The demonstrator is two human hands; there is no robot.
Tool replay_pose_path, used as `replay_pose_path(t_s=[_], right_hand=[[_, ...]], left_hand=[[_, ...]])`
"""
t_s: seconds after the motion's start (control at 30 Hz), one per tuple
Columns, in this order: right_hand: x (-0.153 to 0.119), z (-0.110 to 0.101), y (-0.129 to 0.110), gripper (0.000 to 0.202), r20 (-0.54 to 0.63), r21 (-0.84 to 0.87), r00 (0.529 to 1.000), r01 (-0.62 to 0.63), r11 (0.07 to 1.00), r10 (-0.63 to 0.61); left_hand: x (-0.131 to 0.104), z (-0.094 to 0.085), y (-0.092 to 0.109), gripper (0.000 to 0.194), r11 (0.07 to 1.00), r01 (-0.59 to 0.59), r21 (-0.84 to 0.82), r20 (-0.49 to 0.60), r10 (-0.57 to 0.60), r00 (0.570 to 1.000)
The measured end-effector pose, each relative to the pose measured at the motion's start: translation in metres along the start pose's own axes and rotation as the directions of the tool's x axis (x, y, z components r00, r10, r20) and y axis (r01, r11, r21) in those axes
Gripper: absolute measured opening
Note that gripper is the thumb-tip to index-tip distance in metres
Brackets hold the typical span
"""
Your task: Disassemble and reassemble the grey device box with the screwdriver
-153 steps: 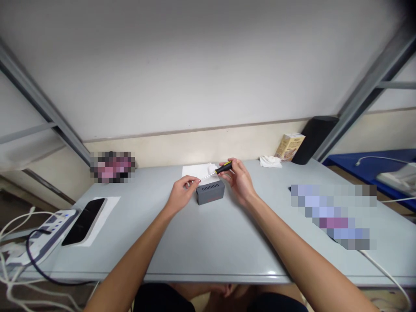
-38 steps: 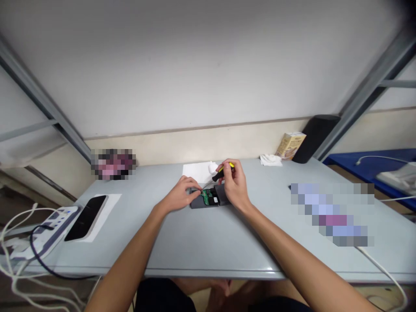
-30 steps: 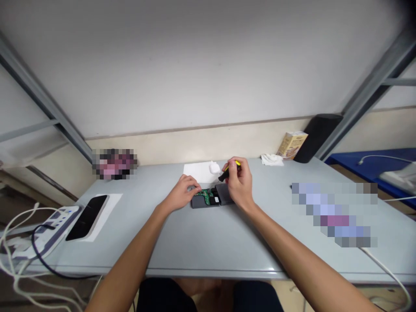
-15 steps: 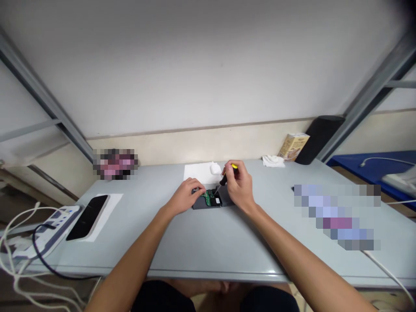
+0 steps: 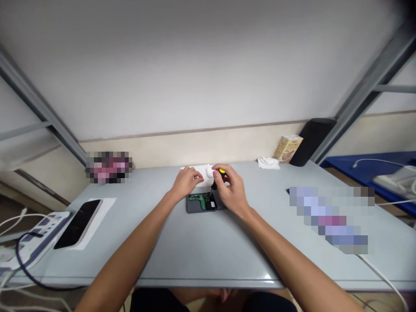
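Observation:
A dark grey case (image 5: 195,208) with a green circuit board (image 5: 203,200) inside lies on the grey table. My right hand (image 5: 231,189) grips a black and yellow screwdriver (image 5: 222,172), its shaft pointing down at the board's right part. Just beyond the case's left part, my left hand (image 5: 187,182) hovers over the edge of a white paper (image 5: 195,169), thumb and fingertips close together; whether something small is between them cannot be made out. A small white rounded case (image 5: 209,172) rests on the paper, beside the screwdriver.
On the left are a black phone (image 5: 78,223) on paper and a white power strip (image 5: 35,245) with cables. At the back right stand a yellow carton (image 5: 287,148), a black cylinder (image 5: 313,141) and a crumpled tissue (image 5: 268,163). Blurred items lie right and back left.
My left hand has lifted off the circuit board and moved back toward the white paper. The screwdriver in my right hand stands more upright. The view has shifted slightly.

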State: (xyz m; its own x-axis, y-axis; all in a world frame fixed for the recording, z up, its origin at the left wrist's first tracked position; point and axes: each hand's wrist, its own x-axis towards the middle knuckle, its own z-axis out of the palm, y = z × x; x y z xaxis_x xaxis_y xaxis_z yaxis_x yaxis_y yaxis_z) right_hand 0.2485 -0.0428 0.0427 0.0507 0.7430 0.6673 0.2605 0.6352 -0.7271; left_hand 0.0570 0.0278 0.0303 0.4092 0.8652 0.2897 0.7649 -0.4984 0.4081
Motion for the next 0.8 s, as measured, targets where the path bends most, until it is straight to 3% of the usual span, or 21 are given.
replay_pose_path(t_s=[0.17, 0.23, 0.43, 0.53, 0.6, 0.7, 0.8], right_hand=[[0.001, 0.001, -0.003, 0.017, -0.03, 0.011, 1.0, -0.005, 1.0, 0.006], [0.0, 0.001, -0.002, 0.017, -0.041, 0.013, 0.999, -0.014, 1.0, 0.014], [0.0, -0.002, -0.002, 0.015, -0.016, 0.018, 1.0, -0.003, 1.0, 0.004], [0.002, -0.003, -0.006, 0.013, 0.035, 0.026, 0.999, 0.012, 1.0, -0.013], [0.003, -0.003, -0.008, 0.013, 0.058, 0.048, 0.998, 0.012, 0.999, -0.015], [0.004, -0.003, -0.008, 0.013, 0.08, 0.11, 0.996, -0.043, 0.993, 0.034], [0.006, -0.006, -0.004, 0.017, 0.146, 0.217, 0.985, -0.118, 0.969, 0.087]], left_hand=[[0.018, 0.013, 0.003, 0.02, 1.0, -0.016, 0.008, 0.089, 0.015, 0.996], [0.016, 0.013, 0.007, 0.023, 0.999, -0.032, 0.021, 0.077, 0.03, 0.997], [-0.026, -0.008, 0.035, 0.035, 0.995, -0.085, 0.051, -0.026, 0.086, 0.996], [-0.054, -0.015, 0.045, 0.025, 0.992, -0.127, -0.022, 0.027, 0.128, 0.991], [-0.067, -0.016, 0.047, 0.029, 0.983, -0.158, -0.091, 0.09, 0.166, 0.982], [-0.075, -0.01, 0.044, 0.044, 0.973, -0.18, -0.141, 0.157, 0.202, 0.967], [-0.076, -0.003, 0.037, 0.043, 0.969, -0.188, -0.16, 0.156, 0.213, 0.965]])
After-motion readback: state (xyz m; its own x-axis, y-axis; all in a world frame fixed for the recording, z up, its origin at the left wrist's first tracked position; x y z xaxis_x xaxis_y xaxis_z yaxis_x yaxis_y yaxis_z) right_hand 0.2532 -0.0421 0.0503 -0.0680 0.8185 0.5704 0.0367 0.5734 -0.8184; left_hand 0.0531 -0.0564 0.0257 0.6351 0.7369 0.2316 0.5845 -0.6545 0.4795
